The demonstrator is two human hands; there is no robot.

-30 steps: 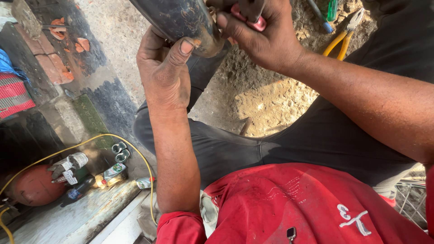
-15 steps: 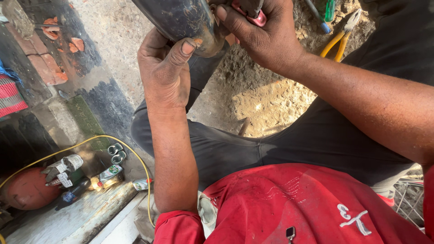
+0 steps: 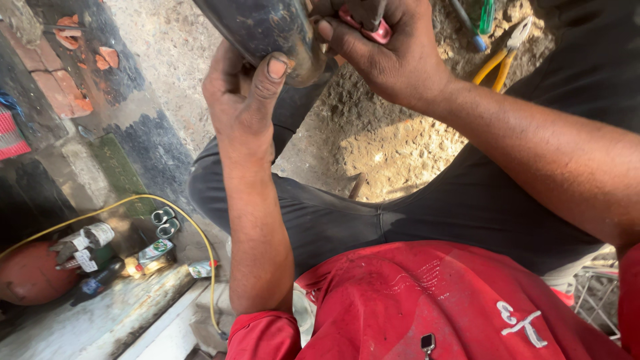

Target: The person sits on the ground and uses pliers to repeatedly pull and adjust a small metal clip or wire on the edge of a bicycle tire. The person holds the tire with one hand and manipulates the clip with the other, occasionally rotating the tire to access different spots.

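Sandy, pitted ground (image 3: 393,143) forms the backdrop, with a person seated over it in dark trousers (image 3: 427,220) and a red shirt (image 3: 427,307). Item one, at 12 o'clock: a dark, grimy cylindrical body (image 3: 267,30), metal by the look, held raised against the top edge of view. Left hand (image 3: 243,107) is wrapped around its lower end, thumb pressed flat on the rim, grip closed on it. Right hand (image 3: 393,53) is closed too, pinching a small red-handled tool (image 3: 370,27) against the end of the cylinder; what the tip does there is hidden. Change against the views of a second and half a second ago: both hands and the cylinder sit a shade lower and nearer the lens, the holds unaltered, so the work at the cylinder's end reads as continuing rather than finished. Outward, at 1 o'clock: yellow-handled pliers (image 3: 500,57) lying on the dirt, a green-handled tool (image 3: 483,17) just beside them. At 10 o'clock: broken reddish brick pieces (image 3: 73,63). At 8 o'clock: a yellow cable (image 3: 167,207) looping past two small metal rings (image 3: 165,222), a cluster of small bottles and cans with white paper labels (image 3: 93,240), one green-labelled tin (image 3: 155,252), and a round red-orange vessel (image 3: 27,273). At 9 o'clock: a red-and-white striped object (image 3: 10,133), partly cut off.
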